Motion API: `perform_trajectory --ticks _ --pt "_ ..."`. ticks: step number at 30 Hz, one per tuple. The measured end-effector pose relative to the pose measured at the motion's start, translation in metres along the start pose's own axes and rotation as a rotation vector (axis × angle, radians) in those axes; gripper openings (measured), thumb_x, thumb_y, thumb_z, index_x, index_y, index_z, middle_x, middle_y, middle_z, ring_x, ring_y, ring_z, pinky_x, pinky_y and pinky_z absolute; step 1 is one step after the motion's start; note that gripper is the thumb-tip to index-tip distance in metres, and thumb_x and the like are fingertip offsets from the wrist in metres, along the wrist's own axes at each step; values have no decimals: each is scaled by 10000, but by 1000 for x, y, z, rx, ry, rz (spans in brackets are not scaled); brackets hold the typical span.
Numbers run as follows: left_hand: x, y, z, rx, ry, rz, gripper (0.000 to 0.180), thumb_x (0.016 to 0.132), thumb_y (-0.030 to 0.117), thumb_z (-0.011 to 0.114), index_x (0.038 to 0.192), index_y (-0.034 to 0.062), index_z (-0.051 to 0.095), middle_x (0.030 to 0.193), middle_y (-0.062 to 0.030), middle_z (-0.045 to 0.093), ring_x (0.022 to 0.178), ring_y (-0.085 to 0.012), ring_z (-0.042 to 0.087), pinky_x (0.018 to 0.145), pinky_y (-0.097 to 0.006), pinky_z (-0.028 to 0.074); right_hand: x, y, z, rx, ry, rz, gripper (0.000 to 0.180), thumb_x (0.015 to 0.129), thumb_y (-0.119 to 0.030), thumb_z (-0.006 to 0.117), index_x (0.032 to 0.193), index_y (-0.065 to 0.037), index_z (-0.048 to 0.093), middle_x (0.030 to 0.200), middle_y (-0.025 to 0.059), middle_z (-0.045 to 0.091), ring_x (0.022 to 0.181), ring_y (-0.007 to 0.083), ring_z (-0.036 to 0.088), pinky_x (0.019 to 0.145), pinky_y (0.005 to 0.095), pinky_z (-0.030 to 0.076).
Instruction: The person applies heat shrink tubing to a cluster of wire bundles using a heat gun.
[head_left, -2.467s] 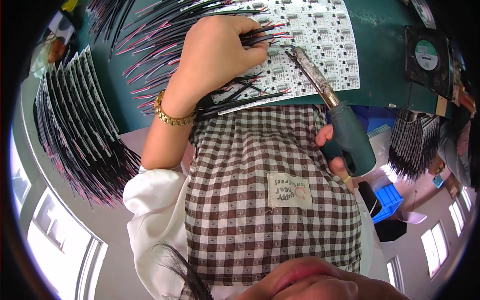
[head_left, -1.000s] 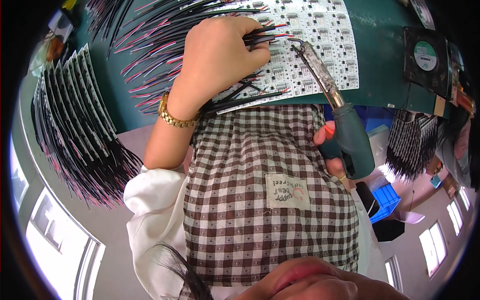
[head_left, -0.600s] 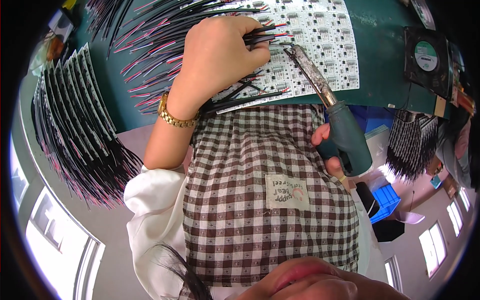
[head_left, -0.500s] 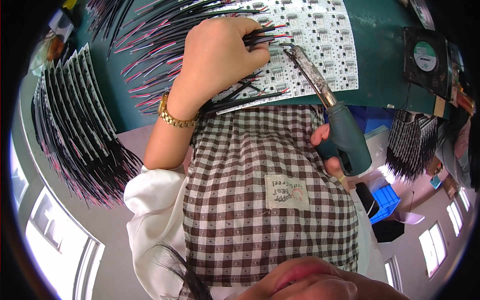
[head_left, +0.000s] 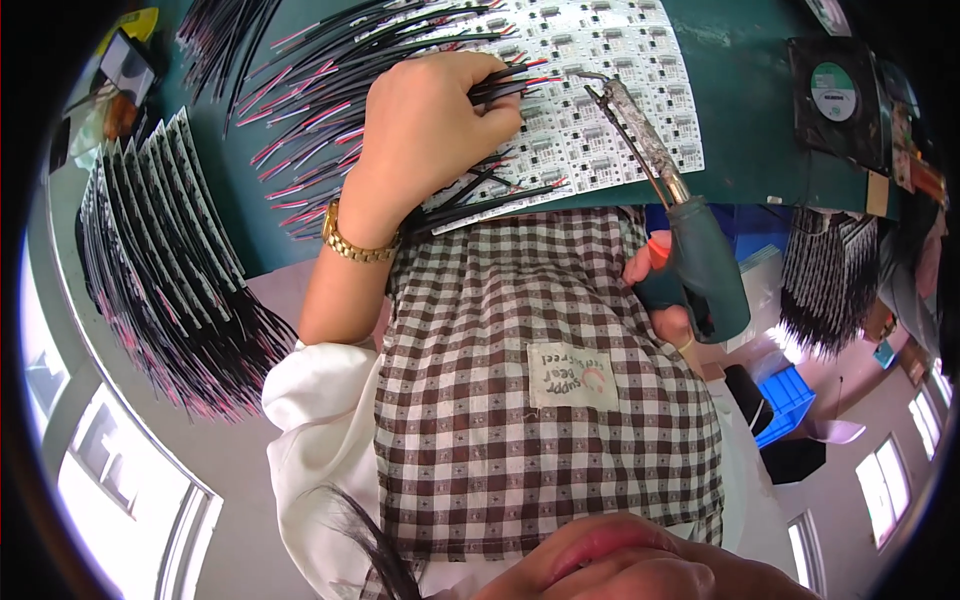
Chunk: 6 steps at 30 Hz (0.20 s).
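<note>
My left hand (head_left: 425,130) reaches over a white circuit board panel (head_left: 640,120), its fingers pinched around black cables (head_left: 510,82) with bared red and white wire ends. Those ends point right, just above the board. In my right hand (head_left: 672,325) is a dark green soldering gun (head_left: 708,265), its handle hiding most of the palm. Its worn metal barrel slants up and left over the panel, and a thin solder guide runs alongside. The tip is a short gap to the right of the wire ends.
Many loose black cables (head_left: 320,120) fan out left of the panel on the green table (head_left: 750,170). Finished boards with cables (head_left: 165,230) hang at the left edge, more (head_left: 830,280) at the right. A black solder spool (head_left: 835,95) stands far right, a blue crate (head_left: 785,405) below.
The soldering gun's tip has shifted right, away from the wire ends. My left hand keeps its pinch on the cables. The whole view has shifted slightly.
</note>
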<state>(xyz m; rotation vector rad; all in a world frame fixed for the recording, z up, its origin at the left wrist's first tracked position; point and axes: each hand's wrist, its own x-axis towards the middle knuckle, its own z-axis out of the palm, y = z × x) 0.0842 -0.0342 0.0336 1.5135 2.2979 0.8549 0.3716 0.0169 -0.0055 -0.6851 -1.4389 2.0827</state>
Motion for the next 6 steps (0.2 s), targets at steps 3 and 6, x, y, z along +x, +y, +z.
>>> perform_trajectory --ticks 3,6 --pt "-2 -4 -5 -119 -32 -4 247 699 238 675 880 70 683 733 -115 643 633 -263 618 585 -351 480 4 -7 1 -80 -17 -9 761 731 -501 708 1237 7 453 910 78 541 781 140 496 695 277 411" --pt "-2 -11 -19 -355 116 -151 261 776 266 662 965 86 667 760 -109 667 676 -178 649 622 -362 489 0 -3 -4 -97 -6 -4 787 739 -528 691 1257 6 433 926 80 540 788 147 500 706 286 412"
